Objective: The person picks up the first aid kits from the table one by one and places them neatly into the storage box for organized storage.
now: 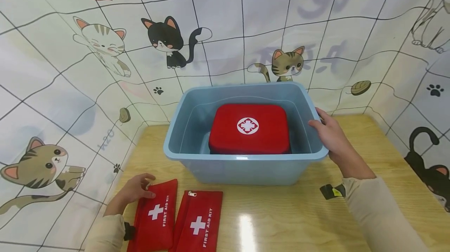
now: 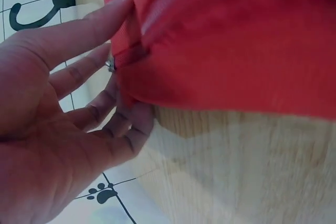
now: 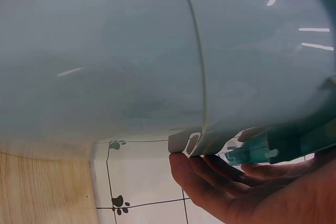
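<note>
A light blue plastic tub [image 1: 239,170] stands on the wooden table, with a red case [image 1: 249,142] bearing a white cross emblem inside it. My right hand [image 1: 332,136] grips the tub's right rim, thumb over the top; in the right wrist view its fingers [image 3: 210,179] reach under the rim from outside. At the lower left lie two red pouches printed FIRST AID KIT. My left hand [image 1: 135,189] holds the upper left corner of the left pouch [image 1: 158,220], beside its zip. In the left wrist view the thumb [image 2: 89,30] lies on that pouch's fabric, other fingers at its edge.
The right pouch [image 1: 198,220] lies close beside the left one, its zip pull at the top. Behind the wooden table [image 1: 274,213] hangs a white sheet [image 1: 225,37] with cat drawings. A small black strap piece [image 1: 330,192] shows by the right sleeve.
</note>
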The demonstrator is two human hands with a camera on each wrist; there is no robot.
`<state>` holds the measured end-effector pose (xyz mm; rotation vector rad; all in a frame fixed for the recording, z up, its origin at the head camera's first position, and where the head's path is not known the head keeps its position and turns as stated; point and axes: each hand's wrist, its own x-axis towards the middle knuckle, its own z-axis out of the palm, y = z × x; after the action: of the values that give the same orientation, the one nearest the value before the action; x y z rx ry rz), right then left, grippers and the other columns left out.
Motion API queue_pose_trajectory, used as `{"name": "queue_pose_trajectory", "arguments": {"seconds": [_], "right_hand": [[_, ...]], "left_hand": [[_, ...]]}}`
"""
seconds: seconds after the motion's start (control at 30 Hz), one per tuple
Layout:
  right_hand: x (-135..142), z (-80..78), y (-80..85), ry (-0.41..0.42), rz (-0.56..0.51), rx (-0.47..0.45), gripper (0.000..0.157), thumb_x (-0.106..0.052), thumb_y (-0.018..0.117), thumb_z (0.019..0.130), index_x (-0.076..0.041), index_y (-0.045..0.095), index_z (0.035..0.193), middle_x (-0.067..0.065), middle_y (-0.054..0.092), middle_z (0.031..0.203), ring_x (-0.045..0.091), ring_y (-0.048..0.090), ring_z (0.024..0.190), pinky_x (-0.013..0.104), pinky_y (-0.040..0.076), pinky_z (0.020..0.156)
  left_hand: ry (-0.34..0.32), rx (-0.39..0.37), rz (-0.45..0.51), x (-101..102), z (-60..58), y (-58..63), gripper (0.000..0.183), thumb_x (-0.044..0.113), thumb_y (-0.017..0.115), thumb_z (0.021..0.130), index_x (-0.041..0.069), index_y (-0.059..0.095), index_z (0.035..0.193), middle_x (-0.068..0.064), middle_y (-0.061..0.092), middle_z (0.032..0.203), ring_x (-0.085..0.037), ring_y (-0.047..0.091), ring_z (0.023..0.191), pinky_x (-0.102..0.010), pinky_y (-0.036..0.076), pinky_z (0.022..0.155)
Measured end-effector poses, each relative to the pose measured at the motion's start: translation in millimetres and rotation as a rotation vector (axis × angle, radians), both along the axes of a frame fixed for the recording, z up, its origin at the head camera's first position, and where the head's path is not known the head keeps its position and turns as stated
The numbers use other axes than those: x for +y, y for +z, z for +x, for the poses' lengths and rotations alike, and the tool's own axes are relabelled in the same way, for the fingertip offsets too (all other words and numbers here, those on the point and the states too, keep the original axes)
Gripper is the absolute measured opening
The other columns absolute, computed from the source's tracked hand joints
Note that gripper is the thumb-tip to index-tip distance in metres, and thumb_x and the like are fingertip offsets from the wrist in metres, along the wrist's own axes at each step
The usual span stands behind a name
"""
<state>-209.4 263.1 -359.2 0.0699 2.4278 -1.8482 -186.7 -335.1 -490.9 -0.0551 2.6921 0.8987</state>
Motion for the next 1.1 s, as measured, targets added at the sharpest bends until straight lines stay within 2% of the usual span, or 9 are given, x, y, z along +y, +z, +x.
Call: {"name": "queue_pose_trajectory", "arguments": {"seconds": [0.13, 0.23, 0.4, 0.5, 0.67, 0.8, 1.1], "right_hand": [[0, -0.2, -0.3, 0.0, -0.002, 0.003, 0.063, -0.024, 0.033, 0.106, -0.014, 0.003, 0.161, 0.025, 0.014, 0.162, 0.054, 0.026, 0.14, 0.075, 0.028, 0.104], [0, 0.1, 0.0, -0.001, -0.003, 0.004, 0.063, -0.025, 0.033, 0.106, -0.014, 0.003, 0.161, 0.025, 0.014, 0.162, 0.054, 0.026, 0.14, 0.075, 0.028, 0.104], [-1, 0.4, 0.1, -0.001, 0.004, 0.01, 0.063, -0.025, 0.034, 0.106, -0.013, 0.003, 0.161, 0.025, 0.014, 0.162, 0.055, 0.025, 0.14, 0.075, 0.028, 0.103], [-1, 0.3, -0.2, -0.001, 0.005, 0.01, 0.063, -0.024, 0.033, 0.106, -0.012, 0.003, 0.161, 0.025, 0.014, 0.162, 0.055, 0.026, 0.14, 0.075, 0.028, 0.103], [-1, 0.0, -0.5, -0.001, 0.006, 0.008, 0.064, -0.025, 0.033, 0.106, -0.013, 0.003, 0.161, 0.025, 0.014, 0.162, 0.056, 0.026, 0.139, 0.075, 0.028, 0.103], [-1, -0.4, -1.0, 0.0, 0.001, 0.007, 0.064, -0.024, 0.034, 0.106, -0.013, 0.003, 0.161, 0.025, 0.014, 0.162, 0.056, 0.026, 0.139, 0.075, 0.029, 0.102], [0, -0.7, -1.2, 0.001, -0.005, 0.006, 0.064, -0.024, 0.034, 0.106, -0.013, 0.002, 0.161, 0.025, 0.014, 0.162, 0.055, 0.025, 0.14, 0.075, 0.029, 0.102]], "left_hand": [[-0.005, -0.007, -0.003, 0, 0.8, 1.6, 0.065, 0.012, 0.089, 0.072, -0.001, 0.058, 0.127, -0.019, 0.063, 0.113, -0.027, 0.063, 0.091, -0.043, 0.06, 0.076], [-0.015, 0.005, -0.005, -2, 0.4, 3.5, 0.057, 0.012, 0.088, 0.072, -0.002, 0.063, 0.121, -0.016, 0.067, 0.107, -0.024, 0.064, 0.087, -0.043, 0.06, 0.075], [-0.07, 0.007, 0.058, -4, 0.0, 8.6, 0.032, 0.011, 0.084, 0.078, 0.0, 0.069, 0.103, -0.008, 0.071, 0.09, -0.019, 0.066, 0.075, -0.039, 0.06, 0.071], [-0.089, 0.001, 0.123, -6, 0.5, 14.9, 0.029, 0.013, 0.082, 0.081, 0.002, 0.067, 0.104, -0.009, 0.07, 0.093, -0.02, 0.066, 0.077, -0.039, 0.06, 0.072], [-0.027, -0.021, 0.229, -10, 1.4, 26.0, 0.046, 0.019, 0.078, 0.086, 0.001, 0.06, 0.124, -0.017, 0.063, 0.113, -0.025, 0.066, 0.087, -0.042, 0.061, 0.073], [0.037, 0.006, 0.259, -15, 1.5, 36.3, 0.061, 0.027, 0.078, 0.086, 0.001, 0.053, 0.135, -0.022, 0.059, 0.123, -0.025, 0.068, 0.09, -0.043, 0.06, 0.077], [0.138, 0.104, 0.304, -23, 2.1, 64.4, 0.07, 0.043, 0.069, 0.092, 0.003, 0.047, 0.146, -0.02, 0.064, 0.125, -0.027, 0.07, 0.099, -0.048, 0.056, 0.09]]}}
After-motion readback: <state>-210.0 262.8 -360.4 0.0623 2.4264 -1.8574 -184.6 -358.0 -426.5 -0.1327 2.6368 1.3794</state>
